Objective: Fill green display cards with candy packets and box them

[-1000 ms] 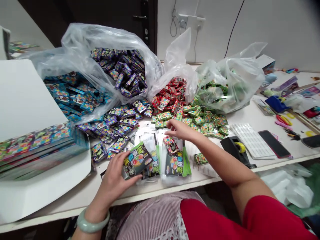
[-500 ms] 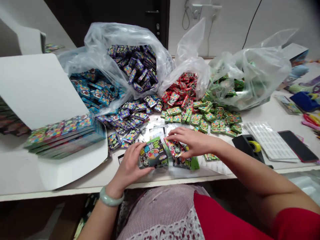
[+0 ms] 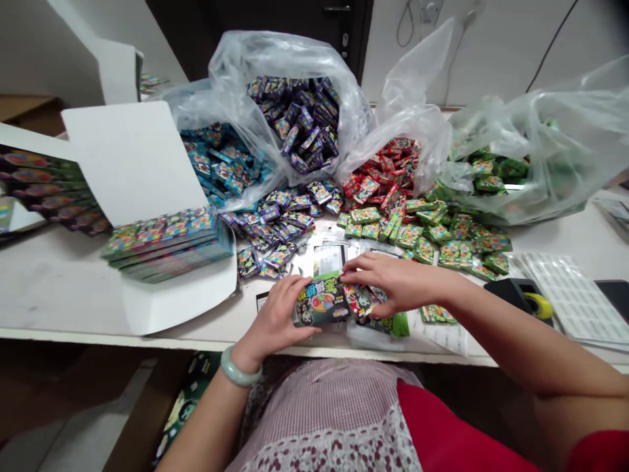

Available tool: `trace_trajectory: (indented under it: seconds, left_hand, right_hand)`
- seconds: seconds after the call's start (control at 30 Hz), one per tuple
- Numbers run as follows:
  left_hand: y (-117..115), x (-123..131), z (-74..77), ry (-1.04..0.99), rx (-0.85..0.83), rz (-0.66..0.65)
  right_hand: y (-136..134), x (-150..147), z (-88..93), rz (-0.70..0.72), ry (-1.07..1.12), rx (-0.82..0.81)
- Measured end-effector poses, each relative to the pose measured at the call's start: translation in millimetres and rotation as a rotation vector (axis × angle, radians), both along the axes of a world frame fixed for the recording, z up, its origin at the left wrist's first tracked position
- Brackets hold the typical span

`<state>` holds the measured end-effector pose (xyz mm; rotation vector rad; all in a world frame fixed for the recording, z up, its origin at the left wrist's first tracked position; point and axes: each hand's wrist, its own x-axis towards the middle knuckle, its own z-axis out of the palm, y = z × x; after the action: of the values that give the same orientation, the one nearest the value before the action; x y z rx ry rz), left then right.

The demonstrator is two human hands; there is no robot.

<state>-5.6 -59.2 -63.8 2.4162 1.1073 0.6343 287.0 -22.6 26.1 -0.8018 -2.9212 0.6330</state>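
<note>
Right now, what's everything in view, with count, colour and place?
Printed packets: at least two, black/green, front centre
Held box: one, red/black, front centre
Purple boxes: many, purple, centre
Blue boxes: many, blue, back left
Red boxes: many, red, centre
Green boxes: many, green, right
Plastic bags: four, clear, back
Open carton: one, white, left
Stacked cartons: several, multicolour, in carton
Dark packages: several, dark, far left
Tape dispenser: one, black/yellow, right
Printed sheets: stack, white, right
Phone: one, black, right edge
Table: one, white, beneath
Door: one, dark, back
Bangle: one, green, lower centre
Left grip: one, bare, holding packet
Right grip: one, bare, on held box
</note>
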Motion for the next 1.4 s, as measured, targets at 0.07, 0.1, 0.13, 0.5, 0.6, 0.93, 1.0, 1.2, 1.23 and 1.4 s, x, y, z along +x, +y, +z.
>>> trace_trajectory:
  seconds: [0.07,0.1,0.13,0.5,0.6,0.93,1.0,1.2,1.23,1.4]
  left_hand:
    - [-1,0,-0.1,-0.012,-0.018,-0.024]
    - [-1,1,-0.1,-0.025,-0.027,-0.027]
    - [-1,3,-0.2,-0.039,-0.036,-0.026]
    - [-8,-3,-6.5,-0.031,0.046,0.152]
    - [-8,-10,-10.1,-0.025,0.038,0.171]
    - [-11,-34,-8.5,-0.031,0.042,0.26]
    - [-12,-34,-7.9,-0.034,0.023,0.243]
    - [-10,-42,-6.7,-0.031,0.03,0.259]
    - [-10,-43,-6.4,-0.032,0.041,0.261]
    - [-15,-42,-6.3,-0.023,0.052,0.272]
  right_hand:
    - [2,-2,-2.0,-0.005,0.003,0.0]
    - [4,-4,-3.0,-0.023,0.009,0.004]
    - [5,-6,-4.2,-0.047,0.016,0.005]
    - [-12,-21,-36.1,-0.348,0.294,-0.045]
    - [-8,-31,-39.5,-0.35,0.317,-0.134]
    - [22,-71,-37.9,-0.397,0.418,-0.254]
    - [15,-80,-46.2,-0.419,0.395,-0.319]
    - [73,-92,-64.8,-0.641,0.4,-0.125]
    - [91,-95,-67.9,-0.68,0.312,-0.071]
    - [150,-123,-88.5,-0.798,0.107,-0.02]
